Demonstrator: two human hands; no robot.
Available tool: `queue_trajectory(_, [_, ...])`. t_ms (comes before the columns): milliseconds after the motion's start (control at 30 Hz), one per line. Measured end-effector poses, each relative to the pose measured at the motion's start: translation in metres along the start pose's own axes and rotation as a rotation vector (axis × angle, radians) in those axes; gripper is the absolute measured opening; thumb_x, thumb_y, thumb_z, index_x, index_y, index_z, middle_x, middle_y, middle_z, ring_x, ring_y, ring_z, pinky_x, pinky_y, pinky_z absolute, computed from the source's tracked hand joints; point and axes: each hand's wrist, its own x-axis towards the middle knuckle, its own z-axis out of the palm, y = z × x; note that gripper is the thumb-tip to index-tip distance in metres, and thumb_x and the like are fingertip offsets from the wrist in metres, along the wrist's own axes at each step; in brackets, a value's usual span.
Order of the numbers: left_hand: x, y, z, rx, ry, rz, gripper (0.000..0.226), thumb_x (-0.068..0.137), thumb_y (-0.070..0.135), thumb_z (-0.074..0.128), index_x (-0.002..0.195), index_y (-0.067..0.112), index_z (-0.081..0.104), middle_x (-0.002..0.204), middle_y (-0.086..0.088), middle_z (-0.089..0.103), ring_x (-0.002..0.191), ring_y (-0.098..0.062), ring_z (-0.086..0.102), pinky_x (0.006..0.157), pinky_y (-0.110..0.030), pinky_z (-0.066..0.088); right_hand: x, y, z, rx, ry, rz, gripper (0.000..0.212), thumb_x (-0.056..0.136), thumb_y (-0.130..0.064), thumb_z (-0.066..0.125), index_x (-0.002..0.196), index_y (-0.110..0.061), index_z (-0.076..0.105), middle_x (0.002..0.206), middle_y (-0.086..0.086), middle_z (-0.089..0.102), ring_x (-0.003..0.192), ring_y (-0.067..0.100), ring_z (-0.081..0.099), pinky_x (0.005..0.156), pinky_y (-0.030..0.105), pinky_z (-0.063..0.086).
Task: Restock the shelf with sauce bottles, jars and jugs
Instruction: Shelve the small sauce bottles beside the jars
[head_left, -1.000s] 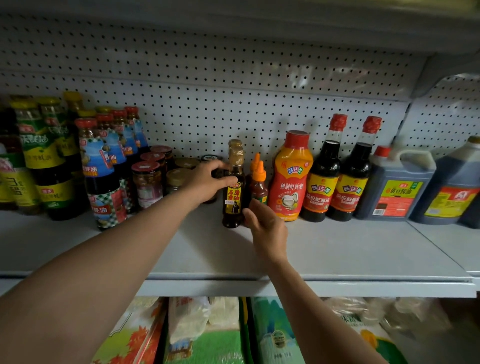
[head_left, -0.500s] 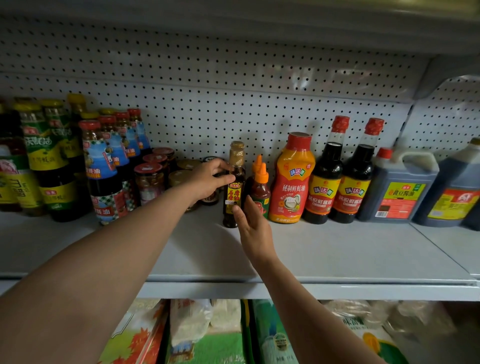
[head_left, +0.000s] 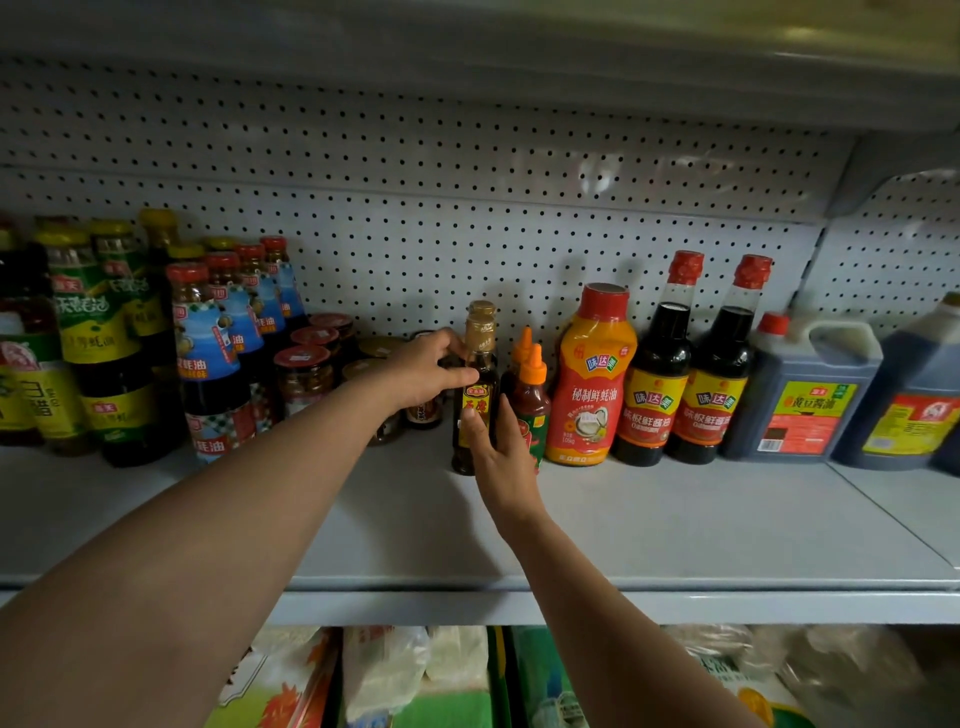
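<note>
A slim dark sauce bottle (head_left: 475, 395) stands upright on the shelf (head_left: 675, 525), left hand (head_left: 423, 374) gripping its neck, right hand (head_left: 501, 457) flat-fingered against its lower front.

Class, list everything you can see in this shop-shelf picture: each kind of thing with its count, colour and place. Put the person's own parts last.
Gold-capped bottle: one, dark, shelf middle.
Orange-tipped squeeze bottles: two, red, right of it.
Red-capped squeeze bottle: one, orange.
Red-capped dark bottles: two, further right.
Jugs: two, dark, far right.
Blue-labelled bottles: four, left.
Green-labelled bottles: several, far left.
Jars: several, red or gold lids.
Shelf: grey.
Hands: left grips the gold-capped bottle; right touches it.
</note>
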Motion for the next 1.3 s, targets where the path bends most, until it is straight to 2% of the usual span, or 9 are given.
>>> queue_trajectory(133, [0.004, -0.001, -0.001, 0.001, -0.018, -0.003, 0.036, 0.087, 0.031, 0.072, 0.117, 0.019, 0.057, 0.14, -0.003, 0.054, 0.135, -0.017, 0.045, 0.106, -0.035, 0.035, 0.01, -0.002, 0.001, -0.005, 0.006, -0.018, 0.049, 0.104, -0.034, 0.051, 0.15, -0.029, 0.034, 0.12, -0.031, 0.046, 0.113, -0.008, 0.049, 0.08, 0.001, 0.042])
queue_trajectory(200, [0.005, -0.003, -0.002, -0.016, -0.025, -0.006, 0.036, 0.087, 0.031, 0.073, 0.116, 0.019, 0.057, 0.137, -0.002, 0.057, 0.131, -0.017, 0.048, 0.107, -0.037, 0.038, 0.014, 0.003, 0.003, -0.035, 0.023, -0.02, 0.052, 0.104, -0.04, 0.051, 0.152, -0.028, 0.037, 0.127, -0.029, 0.051, 0.122, -0.004, 0.05, 0.094, 0.01, 0.046])
queue_trajectory(300, [0.006, -0.004, -0.003, -0.049, -0.034, -0.007, 0.035, 0.086, 0.029, 0.074, 0.115, 0.018, 0.058, 0.131, 0.0, 0.061, 0.126, -0.015, 0.052, 0.107, -0.039, 0.04, 0.018, 0.01, 0.008, -0.038, 0.04, -0.003, 0.058, 0.102, -0.051, 0.047, 0.154, -0.028, 0.036, 0.146, -0.01, 0.05, 0.136, 0.011, 0.048, 0.113, 0.038, 0.043])
queue_trajectory(400, [0.007, -0.002, -0.003, -0.04, -0.037, 0.001, 0.037, 0.087, 0.029, 0.073, 0.117, 0.016, 0.057, 0.131, 0.001, 0.06, 0.121, -0.012, 0.052, 0.104, -0.035, 0.039, 0.022, 0.014, 0.011, -0.03, 0.061, 0.026, 0.06, 0.103, -0.049, 0.044, 0.156, -0.023, 0.033, 0.152, -0.006, 0.045, 0.142, 0.014, 0.041, 0.118, 0.043, 0.037])
queue_trajectory(500, [0.007, -0.002, -0.006, -0.03, -0.037, 0.0, 0.037, 0.087, 0.027, 0.073, 0.118, 0.015, 0.057, 0.131, 0.0, 0.061, 0.124, -0.015, 0.053, 0.106, -0.037, 0.04, 0.027, 0.021, 0.014, -0.055, 0.07, 0.026, 0.076, 0.093, -0.067, 0.043, 0.156, -0.026, 0.034, 0.152, -0.005, 0.047, 0.14, 0.012, 0.043, 0.116, 0.045, 0.039])
queue_trajectory(733, [0.011, -0.011, -0.018, -0.03, -0.038, -0.015, 0.036, 0.086, 0.022, 0.075, 0.117, 0.013, 0.058, 0.115, 0.005, 0.064, 0.119, -0.015, 0.056, 0.104, -0.036, 0.042, 0.035, 0.028, 0.02, -0.134, 0.026, -0.016, 0.052, 0.105, -0.038, 0.046, 0.155, -0.026, 0.035, 0.145, -0.006, 0.055, 0.133, 0.01, 0.052, 0.111, 0.038, 0.045])
queue_trajectory(867, [0.017, -0.011, -0.022, 0.018, -0.064, -0.016, 0.035, 0.083, 0.022, 0.078, 0.112, 0.016, 0.06, 0.112, 0.007, 0.065, 0.115, -0.014, 0.059, 0.107, -0.04, 0.042, 0.037, 0.033, 0.017, -0.132, 0.026, -0.032, 0.05, 0.106, -0.026, 0.05, 0.154, -0.025, 0.038, 0.143, -0.006, 0.057, 0.129, 0.003, 0.053, 0.099, 0.012, 0.046])
queue_trajectory(1233, [0.023, -0.018, -0.025, -0.01, -0.054, 0.021, 0.033, 0.077, 0.022, 0.083, 0.101, 0.025, 0.061, 0.108, 0.009, 0.067, 0.113, -0.013, 0.061, 0.106, -0.04, 0.045, 0.044, 0.042, 0.017, -0.183, 0.073, -0.064, 0.058, 0.102, -0.025, 0.058, 0.155, -0.02, 0.036, 0.152, -0.003, 0.049, 0.139, 0.009, 0.044, 0.111, 0.024, 0.04])
queue_trajectory(1300, [0.02, -0.017, -0.026, -0.017, 0.004, 0.046, 0.043, 0.073, 0.024, 0.086, 0.107, 0.029, 0.059, 0.119, 0.006, 0.066, 0.12, -0.012, 0.058, 0.108, -0.04, 0.042, 0.043, 0.045, 0.017, -0.186, 0.074, -0.066, 0.058, 0.102, -0.025, 0.058, 0.155, -0.02, 0.036, 0.15, -0.002, 0.05, 0.137, 0.008, 0.046, 0.105, 0.014, 0.04])
